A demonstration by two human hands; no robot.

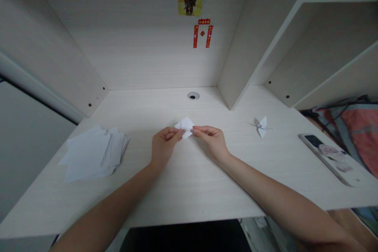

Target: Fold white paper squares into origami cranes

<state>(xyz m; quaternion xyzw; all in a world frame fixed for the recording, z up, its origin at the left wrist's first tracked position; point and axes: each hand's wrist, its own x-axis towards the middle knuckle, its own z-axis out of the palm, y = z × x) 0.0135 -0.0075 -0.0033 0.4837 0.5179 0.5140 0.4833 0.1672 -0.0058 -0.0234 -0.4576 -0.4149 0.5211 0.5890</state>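
Observation:
Between my two hands, a small folded piece of white paper (185, 122) is held just above the middle of the desk. My left hand (165, 141) pinches its left and lower side between thumb and fingers. On the other side, my right hand (212, 139) grips the paper's right edge the same way. The fingertips cover part of the folds. To the right on the desk stands a folded white paper crane (261, 126), apart from both hands. A loose stack of white paper sheets (91, 153) lies left of my left hand.
A phone (327, 159) in a decorated case lies at the right of the desk (177, 193). Behind the hands is a round cable hole (193, 96). An upright divider panel (236, 67) meets the desk at back right. Red and grey fabric (351, 130) sits beyond the right edge.

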